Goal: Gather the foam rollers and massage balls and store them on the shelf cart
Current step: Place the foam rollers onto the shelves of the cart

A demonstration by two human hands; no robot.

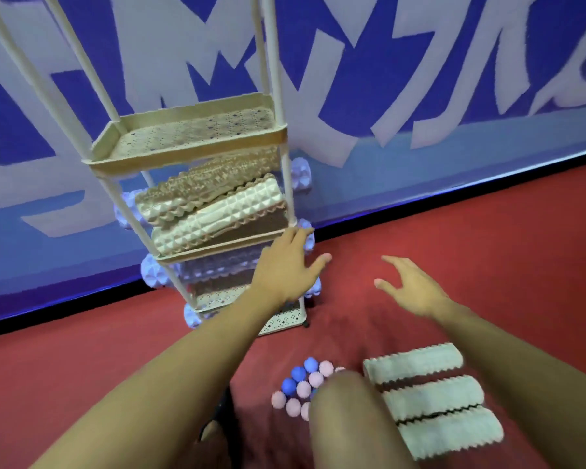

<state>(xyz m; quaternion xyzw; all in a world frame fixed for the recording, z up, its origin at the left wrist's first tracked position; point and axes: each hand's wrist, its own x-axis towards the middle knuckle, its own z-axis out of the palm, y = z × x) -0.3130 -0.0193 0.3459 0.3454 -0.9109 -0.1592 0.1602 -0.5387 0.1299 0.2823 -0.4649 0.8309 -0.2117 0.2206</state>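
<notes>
Reaching toward the shelf cart (197, 137) at eleven o'clock, the left hand (290, 265) is open and empty. The right hand (410, 287) is spread, holding nothing. Three foam rollers (430, 397) lie at five o'clock beside the massage balls (301, 384).

No text, label or number can be read. The blue wall (420, 79) carries big pale shapes like letters, but they are cut off and not legible.
</notes>
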